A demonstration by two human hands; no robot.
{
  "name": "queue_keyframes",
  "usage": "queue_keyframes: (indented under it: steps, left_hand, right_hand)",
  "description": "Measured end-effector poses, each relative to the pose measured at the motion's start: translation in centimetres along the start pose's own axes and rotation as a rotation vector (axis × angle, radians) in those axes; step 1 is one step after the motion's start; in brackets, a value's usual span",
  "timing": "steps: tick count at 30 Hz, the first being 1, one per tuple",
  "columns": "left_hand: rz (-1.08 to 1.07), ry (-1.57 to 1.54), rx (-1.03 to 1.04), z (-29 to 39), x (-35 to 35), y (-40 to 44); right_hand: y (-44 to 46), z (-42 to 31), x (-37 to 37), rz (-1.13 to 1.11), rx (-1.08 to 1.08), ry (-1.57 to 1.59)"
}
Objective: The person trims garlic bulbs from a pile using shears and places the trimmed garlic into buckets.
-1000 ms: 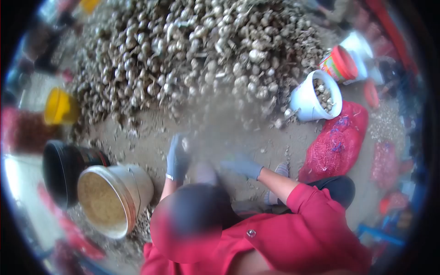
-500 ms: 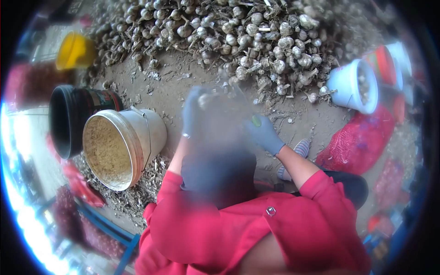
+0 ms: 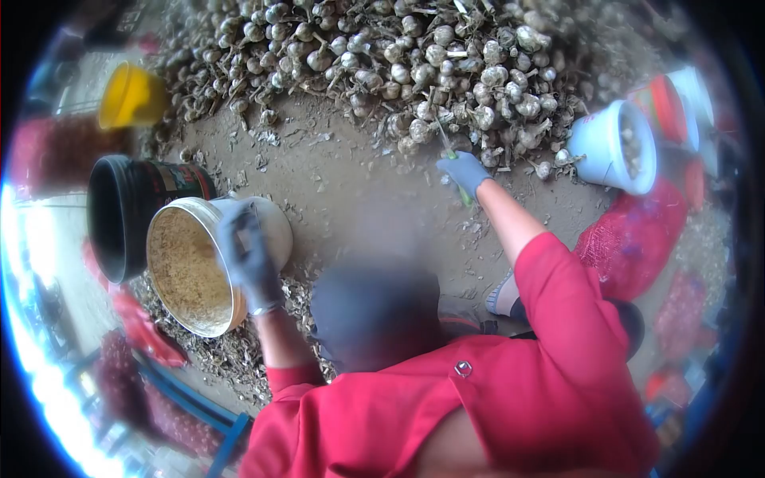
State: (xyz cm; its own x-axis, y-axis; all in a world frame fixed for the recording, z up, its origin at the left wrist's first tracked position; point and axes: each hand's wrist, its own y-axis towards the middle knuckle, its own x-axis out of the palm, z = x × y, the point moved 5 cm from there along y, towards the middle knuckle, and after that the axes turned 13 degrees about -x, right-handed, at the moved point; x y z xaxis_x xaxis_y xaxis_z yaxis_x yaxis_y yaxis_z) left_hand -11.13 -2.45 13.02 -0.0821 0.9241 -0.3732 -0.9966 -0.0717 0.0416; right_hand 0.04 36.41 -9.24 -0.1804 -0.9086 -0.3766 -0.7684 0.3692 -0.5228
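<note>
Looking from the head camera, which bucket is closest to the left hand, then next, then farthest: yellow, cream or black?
1. Cream bucket: right at the left hand, which overlaps its rim.
2. Black bucket: just beyond, left.
3. Yellow bucket: farthest, upper left.

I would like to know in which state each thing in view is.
Green-handled tool: held in gloved right hand
Pale bucket: open, soiled inside, gloved left hand at its rim
Black bucket: open, inside dark
Yellow bucket: open
White bucket at right: open, pale contents blurred
Garlic: loose, heaped on the ground
Red mesh bag: bulging
</note>
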Motion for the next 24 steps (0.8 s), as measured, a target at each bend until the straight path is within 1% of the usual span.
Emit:
queue_keyframes:
  steps: [1, 2, 3, 5, 6, 7, 8, 9, 11, 12, 14, 15, 17, 18, 21, 22, 23, 24]
  left_hand:
    - [-0.192, 0.107, -0.027, 0.8, 3.9, -0.4]
    - [-0.375, 0.147, -0.171, -1.5, 7.3, -0.8]
    - [-0.515, -0.069, -0.471, -4.2, 10.2, -1.8]
    - [-0.769, -0.406, -0.794, -11.9, 16.2, -2.9]
    - [-0.883, -0.388, -0.744, -16.5, 19.4, -3.9]
    - [-0.977, -0.369, -0.666, -17.4, 21.2, -4.5]
    - [-1.065, -0.354, -0.582, -18.1, 23.0, -5.0]
    - [-1.144, -0.333, -0.471, -16.1, 23.7, -5.2]
    - [-1.178, -0.451, -0.436, -11.0, 23.6, -4.9]
    - [-1.122, -0.594, -0.511, -7.7, 22.9, -4.5]
    - [-0.847, -0.715, -0.842, -8.3, 21.8, -4.6]
    - [-0.858, -0.648, -0.811, -7.7, 21.4, -4.3]
    - [-0.873, -0.519, -0.756, -6.3, 20.1, -3.9]
    - [-0.876, -0.363, -0.608, -7.5, 20.3, -3.6]
    - [-1.030, -0.391, -0.693, -3.1, 19.4, -4.3]
    - [-0.996, -0.416, -0.743, -5.3, 20.0, -4.8]
    - [-0.960, -0.441, -0.792, -7.5, 20.5, -5.3]
    - [-0.949, -0.211, -0.631, -6.7, 20.3, -5.1]
  right_hand:
    - [1.1, 0.3, 0.2, 0.040, -0.025, 0.026]
    - [0.8, -0.4, 0.2, 0.097, -0.078, 0.055]
    - [-0.1, -1.3, 0.5, 0.097, -0.098, 0.047]
    - [-3.2, -4.0, 0.1, 0.094, -0.133, 0.023]
    - [-5.4, -5.7, -0.1, 0.025, -0.079, 0.095]
    - [-7.4, -6.8, 0.2, -0.050, -0.026, 0.165]
    - [-8.4, -7.0, 0.5, -0.075, -0.101, 0.135]
    - [-9.5, -6.9, 0.8, -0.097, -0.173, 0.110]
    - [-11.6, -5.6, 1.6, -0.088, -0.203, 0.034]
    - [-12.1, -5.3, 1.7, -0.079, -0.220, -0.002]
    - [-12.5, -4.9, 1.2, -0.066, -0.104, 0.019]
    - [-12.6, -4.8, 0.8, -0.061, -0.049, 0.027]
    - [-12.6, -5.8, -0.3, -0.002, -0.265, -0.192]
    - [-12.6, -6.5, -0.8, 0.029, -0.373, -0.302]
    - [-13.0, -11.1, -0.9, -0.061, -0.529, -0.752]
    - [-13.1, -11.7, -0.7, -0.066, -0.567, -0.923]
    - [-13.0, -12.1, -0.6, -0.038, -0.623, -0.979]
    - [-13.1, -12.5, -0.4, -0.013, -0.678, -1.032]
